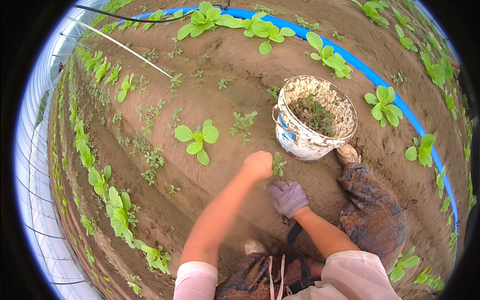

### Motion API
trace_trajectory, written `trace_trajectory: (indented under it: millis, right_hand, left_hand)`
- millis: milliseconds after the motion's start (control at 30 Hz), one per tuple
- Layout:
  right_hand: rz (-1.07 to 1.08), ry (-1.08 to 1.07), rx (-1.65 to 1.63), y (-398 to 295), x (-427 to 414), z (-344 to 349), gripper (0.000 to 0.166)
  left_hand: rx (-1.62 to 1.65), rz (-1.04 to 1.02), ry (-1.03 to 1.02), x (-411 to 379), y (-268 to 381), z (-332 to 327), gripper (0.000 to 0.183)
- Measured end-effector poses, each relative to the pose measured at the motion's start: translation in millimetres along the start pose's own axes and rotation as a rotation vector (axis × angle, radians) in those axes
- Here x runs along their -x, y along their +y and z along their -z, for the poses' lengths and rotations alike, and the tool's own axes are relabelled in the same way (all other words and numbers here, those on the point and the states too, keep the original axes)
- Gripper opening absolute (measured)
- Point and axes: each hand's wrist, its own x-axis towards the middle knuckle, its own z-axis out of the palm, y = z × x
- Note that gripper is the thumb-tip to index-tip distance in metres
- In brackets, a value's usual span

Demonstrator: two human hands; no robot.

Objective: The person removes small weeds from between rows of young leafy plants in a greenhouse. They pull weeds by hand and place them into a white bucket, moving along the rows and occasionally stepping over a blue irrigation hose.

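My bare left hand (258, 165) is curled into a loose fist low over the soil, slightly blurred. A small green weed (278, 164) shows right beside its knuckles; whether the fingers grip any of it is hidden. My right hand (288, 198), in a thin purple glove, is down near the soil just below that weed, its fingers bent and their tips hard to see. Beyond both hands stands a dirt-caked white plastic bucket (296, 150) with pulled weeds (313, 112) inside. A broad-leaved leafy seedling (197, 141) grows to the left of the hands.
A blue hose (352, 62) curves along the bed past several leafy seedlings (384, 106). More weeds (243, 125) dot the soil. A thin white rod (123, 47) slants at upper left. A crop row (119, 215) and the greenhouse film wall (37, 210) lie left. My shoe (348, 153) touches the bucket's base.
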Motion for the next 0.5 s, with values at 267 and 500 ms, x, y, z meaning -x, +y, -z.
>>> trace_trajectory:
  millis: [267, 500]
  right_hand:
    - [-0.014, -0.056, 0.021, 3, 2, -2, 0.033]
    - [-0.015, -0.121, 0.028, 4, -1, 3, 0.034]
  left_hand:
    - [1.243, -0.127, 0.212, 31, -70, -7, 0.024]
    - [0.598, 0.171, 0.545, 38, -113, -16, 0.020]
